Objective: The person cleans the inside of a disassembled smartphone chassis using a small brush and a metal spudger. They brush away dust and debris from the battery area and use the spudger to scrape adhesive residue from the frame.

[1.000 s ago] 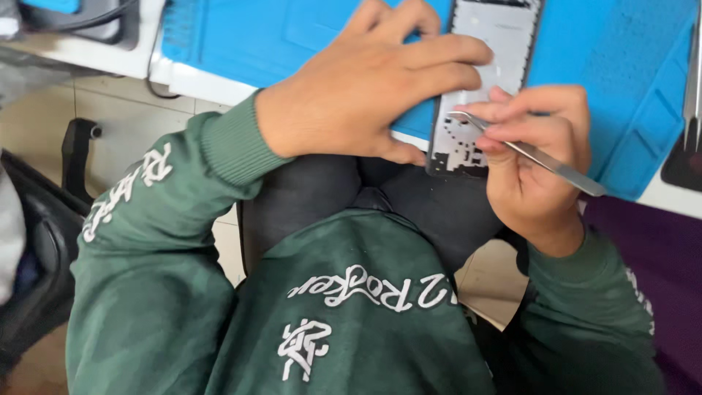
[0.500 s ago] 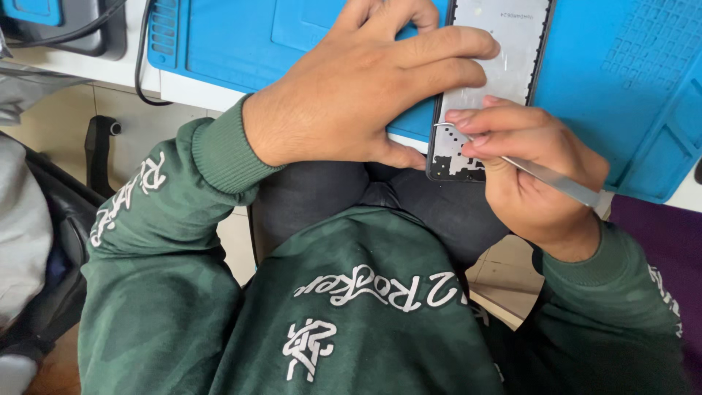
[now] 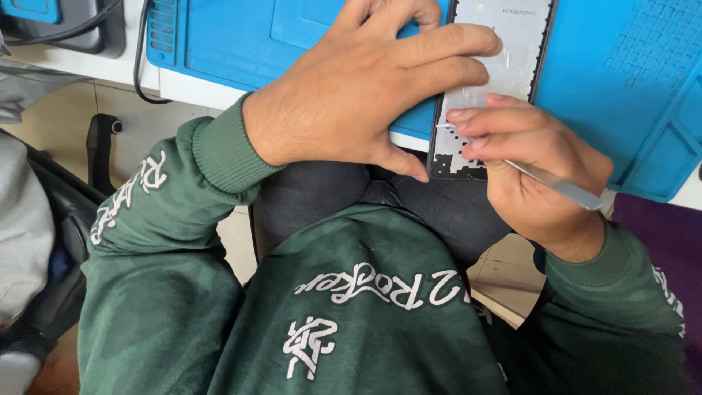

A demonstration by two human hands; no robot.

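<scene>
An opened phone (image 3: 497,73) with a silvery inner frame lies on a blue repair mat (image 3: 292,44), its lower end over the table edge. My left hand (image 3: 358,95) rests flat across the mat, fingers pressing on the phone and thumb at its lower left corner. My right hand (image 3: 534,175) grips metal tweezers (image 3: 556,186); their tip touches the phone's lower part beside my fingertips. Both arms wear dark green sleeves.
A black cable (image 3: 142,66) runs down the mat's left edge beside a black device (image 3: 80,33). The mat has small compartments (image 3: 658,44) at upper right. A dark chair (image 3: 66,219) and tiled floor lie below left. My lap fills the lower middle.
The view has shifted so the table sits a little lower and closer. My hands keep the same hold on the phone and tweezers; the tweezer tip stays at the phone's lower part.
</scene>
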